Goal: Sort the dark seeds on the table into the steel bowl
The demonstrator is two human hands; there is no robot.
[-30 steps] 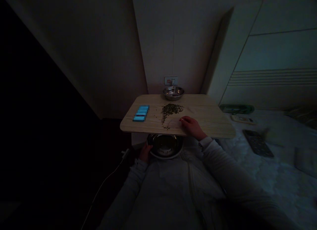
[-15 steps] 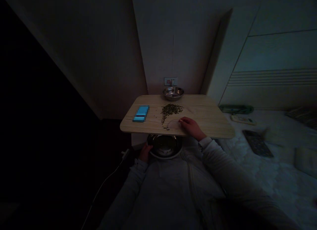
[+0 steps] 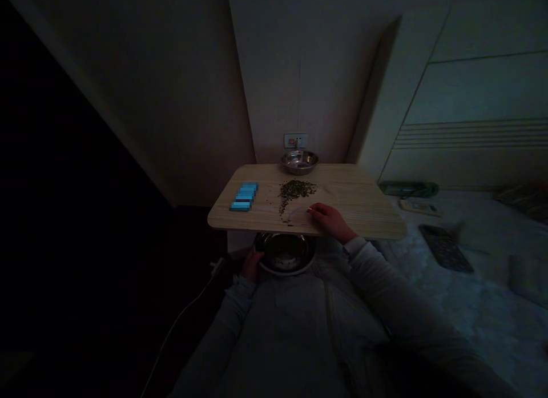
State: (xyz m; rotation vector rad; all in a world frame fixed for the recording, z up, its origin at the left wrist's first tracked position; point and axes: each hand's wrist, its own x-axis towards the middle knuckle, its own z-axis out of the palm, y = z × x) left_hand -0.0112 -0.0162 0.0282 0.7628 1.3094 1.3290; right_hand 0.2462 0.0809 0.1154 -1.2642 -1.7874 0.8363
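The room is very dim. My right hand [image 3: 329, 220] rests on a small wooden table [image 3: 368, 206], fingers curled on a pale flat piece [image 3: 298, 217] near the front edge. Just beyond lies a heap of small dark green bits [image 3: 295, 189]. Below the table's front edge my left hand [image 3: 249, 264] grips the rim of a steel bowl [image 3: 285, 253] held under the edge.
A second steel bowl [image 3: 299, 160] stands at the table's back by a wall socket [image 3: 295, 140]. Several blue blocks [image 3: 244, 196] lie on the table's left. A bed [image 3: 471, 284] with a few items sits right; a white cable [image 3: 184, 312] trails left.
My right hand with the pale piece has slid slightly left and toward the table's front edge. The left hand and the bowl have stayed put.
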